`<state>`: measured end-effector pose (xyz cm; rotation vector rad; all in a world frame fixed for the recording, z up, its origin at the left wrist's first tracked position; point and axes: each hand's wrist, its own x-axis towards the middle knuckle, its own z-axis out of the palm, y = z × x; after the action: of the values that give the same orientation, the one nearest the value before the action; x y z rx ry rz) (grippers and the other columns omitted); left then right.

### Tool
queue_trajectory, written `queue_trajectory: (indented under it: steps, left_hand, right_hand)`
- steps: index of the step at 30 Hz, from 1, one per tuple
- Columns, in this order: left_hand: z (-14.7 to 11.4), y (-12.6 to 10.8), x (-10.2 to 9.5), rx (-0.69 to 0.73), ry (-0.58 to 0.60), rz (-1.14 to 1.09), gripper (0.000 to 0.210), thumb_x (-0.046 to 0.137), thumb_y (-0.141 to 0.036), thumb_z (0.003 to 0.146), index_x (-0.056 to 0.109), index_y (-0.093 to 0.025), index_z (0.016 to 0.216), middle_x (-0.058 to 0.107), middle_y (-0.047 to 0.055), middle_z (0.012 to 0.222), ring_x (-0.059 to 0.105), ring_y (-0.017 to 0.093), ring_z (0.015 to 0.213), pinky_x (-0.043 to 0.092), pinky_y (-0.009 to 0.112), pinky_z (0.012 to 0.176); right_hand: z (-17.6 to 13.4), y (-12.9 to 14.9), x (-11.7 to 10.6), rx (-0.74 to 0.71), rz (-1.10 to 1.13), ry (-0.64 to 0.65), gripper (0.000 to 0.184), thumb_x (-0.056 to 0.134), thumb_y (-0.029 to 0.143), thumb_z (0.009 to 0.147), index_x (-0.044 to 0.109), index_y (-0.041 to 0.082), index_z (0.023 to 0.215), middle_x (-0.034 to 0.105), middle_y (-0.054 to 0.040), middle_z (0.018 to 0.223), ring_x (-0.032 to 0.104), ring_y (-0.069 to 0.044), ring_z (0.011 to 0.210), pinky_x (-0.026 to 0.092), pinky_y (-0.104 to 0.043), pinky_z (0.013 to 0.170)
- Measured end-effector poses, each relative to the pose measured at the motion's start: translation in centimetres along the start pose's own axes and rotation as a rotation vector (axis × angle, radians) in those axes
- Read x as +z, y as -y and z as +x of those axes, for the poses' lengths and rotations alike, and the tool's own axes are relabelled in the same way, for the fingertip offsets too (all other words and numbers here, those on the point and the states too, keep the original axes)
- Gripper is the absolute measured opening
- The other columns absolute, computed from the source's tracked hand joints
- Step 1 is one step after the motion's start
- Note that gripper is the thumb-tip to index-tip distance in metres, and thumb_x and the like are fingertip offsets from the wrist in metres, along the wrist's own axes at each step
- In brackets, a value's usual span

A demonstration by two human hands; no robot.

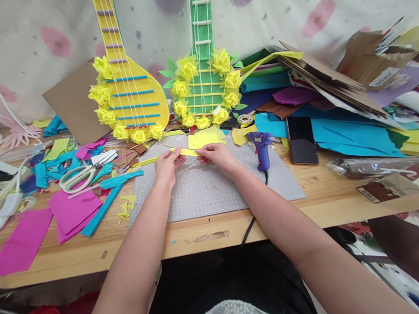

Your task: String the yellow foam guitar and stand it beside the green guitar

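A short yellow paper strip [189, 152] is stretched between my two hands above the grey cutting mat [206, 193]. My left hand [167, 167] pinches its left end, and my right hand [215, 157] grips the right end. Just beyond the hands lies a yellow sheet [206, 137]. A thin pale stick [186, 169] rests on the mat below the strip. To the right, a blue glue gun [263, 151] sits at the mat's edge. Behind stand a yellow paper instrument [140, 101] and a green one [207, 82], both trimmed with yellow paper flowers.
Scissors [78, 179] and magenta sheets [73, 211] lie on the left among paper scraps. A phone [302, 139] rests right of the mat, beside blue sheets [349, 136]. Stacked cardboard [332, 76] leans at the back right. The glue gun's cord [248, 230] hangs over the table's front edge.
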<state>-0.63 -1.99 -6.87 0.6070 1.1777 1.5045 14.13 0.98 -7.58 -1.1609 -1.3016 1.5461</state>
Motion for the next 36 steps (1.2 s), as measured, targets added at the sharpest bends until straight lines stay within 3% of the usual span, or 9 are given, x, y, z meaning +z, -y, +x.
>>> queue_trajectory:
  steps: [7,13,18,23,27,36]
  left_hand:
    - [0.2,0.1,-0.2,0.014,0.022,-0.01,0.02,0.073,-0.028,0.059,0.066,-0.012,0.068,0.064,0.004,0.073,0.057,0.01,0.062,0.053,0.027,0.064]
    - [0.6,0.3,-0.2,0.144,-0.105,0.006,0.022,0.075,-0.028,0.054,0.064,-0.013,0.065,0.063,0.001,0.07,0.058,0.011,0.066,0.051,0.028,0.067]
    - [0.9,0.1,-0.4,0.092,-0.101,-0.008,0.024,0.076,-0.028,0.051,0.06,-0.014,0.061,0.061,0.0,0.065,0.056,0.009,0.06,0.05,0.027,0.065]
    - [0.8,0.0,-0.3,0.126,-0.048,0.041,0.033,0.075,-0.034,0.053,0.061,-0.015,0.075,0.064,0.002,0.073,0.059,0.011,0.068,0.05,0.025,0.065]
    - [0.8,0.4,-0.1,0.228,-0.008,0.149,0.047,0.076,-0.027,0.051,0.053,-0.019,0.091,0.06,-0.004,0.064,0.059,0.01,0.065,0.045,0.021,0.064]
    - [1.4,0.5,-0.8,0.196,-0.078,0.151,0.051,0.075,-0.022,0.049,0.04,-0.02,0.085,0.055,-0.009,0.054,0.059,0.01,0.055,0.047,0.024,0.066]
  right_hand:
    - [0.3,-0.1,-0.1,0.032,0.003,-0.012,0.017,0.07,0.026,0.069,0.06,0.016,0.059,0.062,-0.0007,0.054,0.054,-0.009,0.046,0.047,-0.023,0.049]
    - [0.2,-0.2,-0.4,0.019,-0.037,-0.022,0.022,0.073,0.033,0.064,0.059,0.016,0.059,0.061,-0.0004,0.054,0.051,-0.008,0.046,0.043,-0.021,0.045]
    - [0.2,-0.3,-0.3,0.01,-0.064,-0.027,0.027,0.073,0.041,0.06,0.06,0.017,0.062,0.062,-0.0007,0.06,0.051,-0.008,0.049,0.039,-0.02,0.043]
    - [0.1,-0.5,-0.2,-0.076,-0.16,-0.083,0.034,0.069,0.051,0.058,0.058,0.018,0.058,0.049,0.0042,0.049,0.032,-0.005,0.041,0.026,-0.022,0.04]
    - [-0.2,-0.2,-0.2,-0.061,-0.128,-0.109,0.037,0.069,0.053,0.055,0.058,0.018,0.06,0.042,0.0061,0.047,0.034,-0.006,0.044,0.028,-0.023,0.044]
    - [-0.5,0.9,-0.2,-0.038,-0.251,-0.047,0.04,0.071,0.052,0.051,0.05,0.018,0.053,0.033,0.0077,0.047,0.027,-0.005,0.046,0.02,-0.023,0.045]
